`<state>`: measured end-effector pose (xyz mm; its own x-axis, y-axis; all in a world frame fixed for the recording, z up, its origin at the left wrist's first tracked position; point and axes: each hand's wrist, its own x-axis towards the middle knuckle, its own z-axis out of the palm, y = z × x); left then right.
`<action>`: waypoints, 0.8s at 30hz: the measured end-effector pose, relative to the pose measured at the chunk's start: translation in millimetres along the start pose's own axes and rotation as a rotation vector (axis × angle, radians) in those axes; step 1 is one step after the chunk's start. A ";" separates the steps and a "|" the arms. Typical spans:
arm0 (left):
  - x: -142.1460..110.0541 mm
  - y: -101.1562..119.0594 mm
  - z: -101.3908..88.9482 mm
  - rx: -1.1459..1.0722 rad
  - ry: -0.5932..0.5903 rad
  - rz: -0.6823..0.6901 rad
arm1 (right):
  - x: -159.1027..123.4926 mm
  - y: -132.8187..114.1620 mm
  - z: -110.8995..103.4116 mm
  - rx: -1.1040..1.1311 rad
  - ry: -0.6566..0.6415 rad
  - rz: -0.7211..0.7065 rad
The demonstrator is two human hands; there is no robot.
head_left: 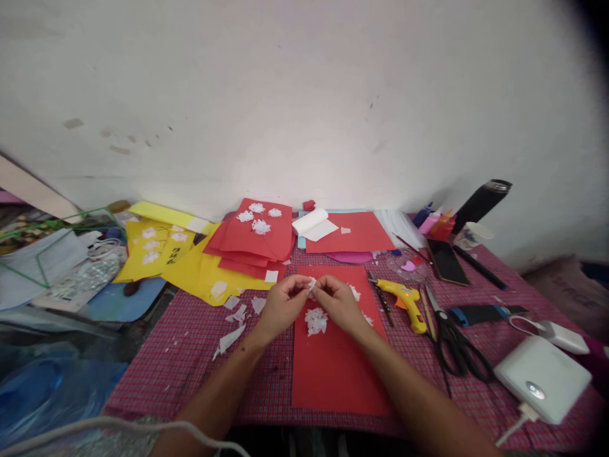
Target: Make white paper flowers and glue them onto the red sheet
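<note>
Plaid tablecloth (190, 374) covers the table below a pale wall (285, 95). At the centre of the frame, the left hand (288, 297) and the right hand (337, 301) pinch together 1 small white paper piece (312, 287), above a red paper sheet (340, 374). On this sheet, just below the piece, lies a white paper flower (316, 322). Slightly left of centre, 4 similar flowers (261, 226) lie on a red paper stack (277, 242). Right of centre are a yellow glue gun (404, 296) and black-handled scissors (445, 327).
</note>
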<state>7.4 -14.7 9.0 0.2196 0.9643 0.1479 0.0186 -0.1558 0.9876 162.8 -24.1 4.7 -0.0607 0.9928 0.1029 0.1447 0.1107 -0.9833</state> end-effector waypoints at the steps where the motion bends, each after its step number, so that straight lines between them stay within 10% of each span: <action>1: 0.1 0.0 -0.3 -0.004 0.005 -0.002 | 0.2 0.2 -0.1 -0.013 0.014 0.002; 14: 0.6 10.0 -2.4 -0.157 -0.176 -0.048 | -0.7 -0.1 -1.4 0.151 -0.011 0.062; 24: 5.2 2.7 -7.5 0.042 0.080 -0.026 | 0.0 -4.4 -1.8 0.209 -0.006 0.112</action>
<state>1.3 -8.6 12.8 0.1396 0.9819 0.1277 0.0641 -0.1376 0.9884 163.9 -24.5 9.3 -0.0622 0.9980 -0.0091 -0.0565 -0.0126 -0.9983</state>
